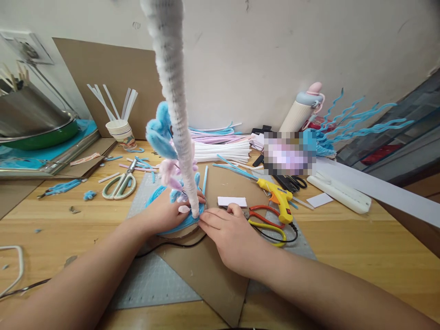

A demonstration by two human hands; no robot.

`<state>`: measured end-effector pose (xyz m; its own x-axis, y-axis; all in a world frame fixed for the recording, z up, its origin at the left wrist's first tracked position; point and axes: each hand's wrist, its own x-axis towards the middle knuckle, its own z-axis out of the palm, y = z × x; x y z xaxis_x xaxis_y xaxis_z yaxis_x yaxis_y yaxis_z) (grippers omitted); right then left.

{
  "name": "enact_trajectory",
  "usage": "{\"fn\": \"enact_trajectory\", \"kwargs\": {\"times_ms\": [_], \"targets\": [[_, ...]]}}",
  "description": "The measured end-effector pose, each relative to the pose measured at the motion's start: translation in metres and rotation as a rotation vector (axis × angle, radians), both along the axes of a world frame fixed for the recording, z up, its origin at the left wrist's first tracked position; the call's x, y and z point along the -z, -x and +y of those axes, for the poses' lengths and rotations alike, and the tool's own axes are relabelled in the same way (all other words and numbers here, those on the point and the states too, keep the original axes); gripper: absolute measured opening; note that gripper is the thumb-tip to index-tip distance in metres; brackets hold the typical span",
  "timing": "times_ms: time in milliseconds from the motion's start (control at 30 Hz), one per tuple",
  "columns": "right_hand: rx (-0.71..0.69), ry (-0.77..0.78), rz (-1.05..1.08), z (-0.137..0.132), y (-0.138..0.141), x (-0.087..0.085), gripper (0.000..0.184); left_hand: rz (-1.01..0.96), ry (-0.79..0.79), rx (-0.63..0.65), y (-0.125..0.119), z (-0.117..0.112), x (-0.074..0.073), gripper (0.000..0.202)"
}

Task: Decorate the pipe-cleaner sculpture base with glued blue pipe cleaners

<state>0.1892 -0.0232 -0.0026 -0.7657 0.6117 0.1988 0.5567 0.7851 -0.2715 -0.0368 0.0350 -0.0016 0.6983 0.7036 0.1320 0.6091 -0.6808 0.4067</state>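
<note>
A tall white fuzzy stem (173, 91) rises from a round blue pipe-cleaner base (184, 223) on a sheet of cardboard (206, 270). Blue and pink pipe-cleaner shapes (161, 135) are fixed to the stem. My left hand (165, 213) rests on the base with its fingers curled at the foot of the stem. My right hand (230, 238) presses its fingertips together against the base's right edge, touching the stem's foot. What the fingers pinch there is too small to make out.
A yellow glue gun (280, 198) and red-handled scissors (266, 220) lie right of my hands. Mint scissors (120, 185), a paper cup of white strips (120, 128), white pipe cleaners (220, 151), a bottle (300, 112), a pan (37, 121) surround the grey cutting mat (151, 279).
</note>
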Motion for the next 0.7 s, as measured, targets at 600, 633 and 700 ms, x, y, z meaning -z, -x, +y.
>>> {"fn": "enact_trajectory", "kwargs": {"times_ms": [600, 633, 700], "targets": [[0.021, -0.005, -0.064, -0.0023, 0.0015, -0.0028, 0.041, 0.019, -0.005, 0.000, 0.0050, 0.0020, 0.0091, 0.032], [0.023, -0.003, -0.065, -0.0030, 0.0020, -0.0026, 0.040, 0.021, -0.003, -0.002, 0.0052, 0.0020, 0.0095, 0.032], [0.031, 0.003, -0.064, -0.0044, 0.0028, -0.0020, 0.040, 0.025, 0.000, -0.005, 0.0052, 0.0016, 0.0095, 0.033]]}}
